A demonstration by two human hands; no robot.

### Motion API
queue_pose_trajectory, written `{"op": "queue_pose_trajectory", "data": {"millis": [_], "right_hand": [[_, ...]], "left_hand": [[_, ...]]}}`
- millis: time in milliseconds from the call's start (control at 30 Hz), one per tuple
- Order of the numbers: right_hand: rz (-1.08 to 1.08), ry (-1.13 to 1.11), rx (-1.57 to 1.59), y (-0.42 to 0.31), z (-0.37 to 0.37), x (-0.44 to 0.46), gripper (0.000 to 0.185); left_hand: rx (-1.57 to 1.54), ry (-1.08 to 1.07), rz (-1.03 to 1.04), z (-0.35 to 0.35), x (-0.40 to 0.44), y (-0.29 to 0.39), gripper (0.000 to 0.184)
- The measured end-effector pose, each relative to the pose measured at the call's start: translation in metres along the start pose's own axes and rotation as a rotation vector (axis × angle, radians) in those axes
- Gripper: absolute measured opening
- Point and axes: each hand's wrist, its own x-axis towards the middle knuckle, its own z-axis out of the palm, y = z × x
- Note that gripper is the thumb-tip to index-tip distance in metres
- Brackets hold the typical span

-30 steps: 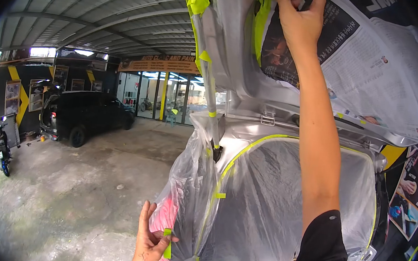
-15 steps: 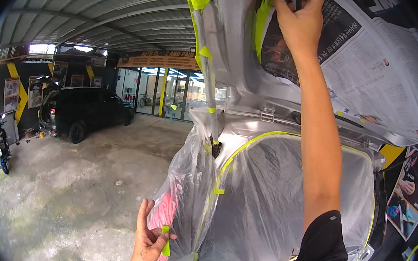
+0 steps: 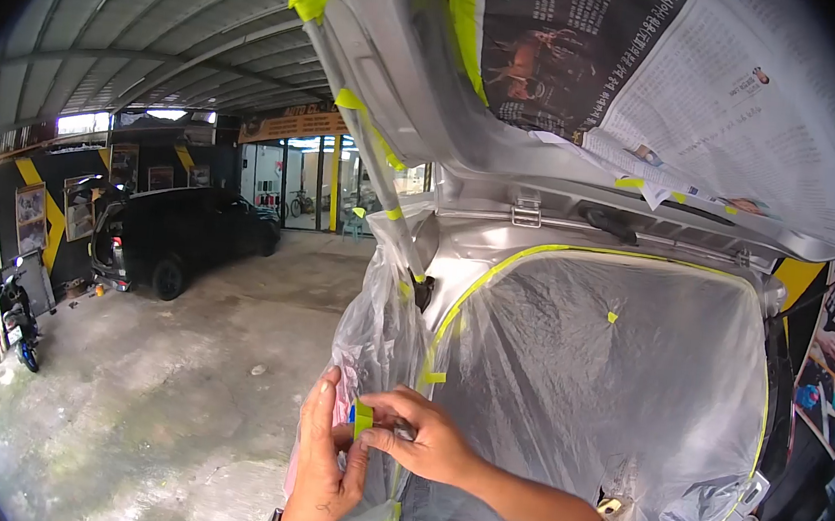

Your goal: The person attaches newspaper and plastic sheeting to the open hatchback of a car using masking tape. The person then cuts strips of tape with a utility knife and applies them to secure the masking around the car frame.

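Note:
My right hand (image 3: 428,439) pinches a short strip of yellow-green masking tape (image 3: 363,422). A dark, slim object (image 3: 404,429) is also tucked in its fingers; its kind is unclear. Right beside the strip is my left hand (image 3: 323,457), its fingers stretched upward and its thumb apart, with a small bit of blue at the fingertips. Both hands are in front of clear plastic sheeting (image 3: 384,297) that hangs over the car's left rear side. More plastic sheeting (image 3: 549,354) covers the tailgate opening, edged with yellow-green tape (image 3: 497,271).
Overhead, the raised tailgate (image 3: 396,68) carries taped newspaper (image 3: 693,116). A taped strut (image 3: 372,161) runs down at its left. A dark car (image 3: 178,238) and a motorcycle (image 3: 19,323) stand across the concrete floor (image 3: 195,380). Posters (image 3: 830,361) hang at right.
My right hand has come down from the newspaper on the tailgate to the tape strip at my left hand. My left hand has moved slightly up and right. The view has shifted.

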Motion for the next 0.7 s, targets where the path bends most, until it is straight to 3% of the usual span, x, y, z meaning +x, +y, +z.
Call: {"op": "queue_pose_trajectory", "data": {"millis": [100, 233, 400, 467, 600, 667, 700], "right_hand": [[0.088, 0.134, 0.039, 0.013, -0.003, -0.018, 0.020], [0.022, 0.187, -0.002, 0.025, -0.014, -0.031, 0.010], [0.010, 0.204, -0.003, 0.031, -0.037, -0.037, 0.007], [-0.072, 0.186, -0.064, 0.034, -0.046, -0.038, 0.007], [-0.071, 0.321, -0.070, 0.009, -0.076, -0.023, 0.008], [-0.118, 0.281, -0.082, -0.001, -0.093, -0.014, 0.008], [-0.127, 0.231, -0.107, 0.000, -0.095, -0.014, 0.008]], "left_hand": [[0.138, -0.073, 0.063, 0.015, -0.003, -0.009, 0.089], [0.141, -0.097, -0.021, 0.032, -0.007, -0.002, 0.089], [-0.059, -0.079, -0.159, 0.046, -0.016, -0.006, 0.062], [-0.061, -0.081, -0.162, 0.050, -0.016, -0.004, 0.040], [0.070, -0.195, -0.351, 0.049, -0.029, -0.014, 0.032], [-0.210, -0.101, -0.410, 0.050, -0.047, -0.031, 0.024], [-0.199, -0.050, -0.349, 0.051, -0.044, -0.022, 0.024]]}}
